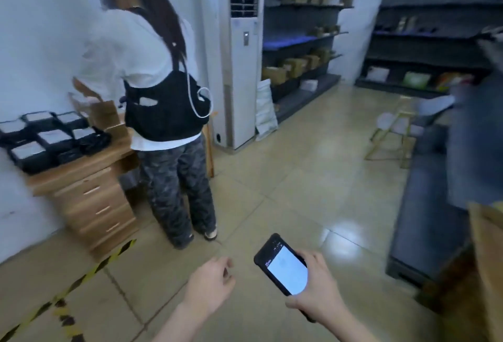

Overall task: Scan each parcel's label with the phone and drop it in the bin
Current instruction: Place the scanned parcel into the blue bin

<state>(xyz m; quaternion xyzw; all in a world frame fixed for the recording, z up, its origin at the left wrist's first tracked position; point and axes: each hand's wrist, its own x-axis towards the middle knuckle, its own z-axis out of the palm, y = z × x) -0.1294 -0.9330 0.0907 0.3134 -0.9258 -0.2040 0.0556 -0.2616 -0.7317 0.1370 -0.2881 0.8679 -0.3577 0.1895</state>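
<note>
My right hand (318, 290) holds a black phone (283, 264) low over the tiled floor, its white screen lit and facing up. My left hand (212, 281) hangs beside it, empty, with the fingers loosely curled and apart. Several brown cardboard parcels (294, 65) lie on dark shelves at the back. A brown cardboard edge (487, 257) shows at the far right; I cannot tell whether it is a parcel or a bin.
Another person (160, 96) stands at a wooden desk with drawers (92, 194) holding black trays (51, 137). A white floor air conditioner (239, 64) stands behind. A dark low counter (430, 219) runs along the right. Yellow-black tape (70, 290) crosses the floor.
</note>
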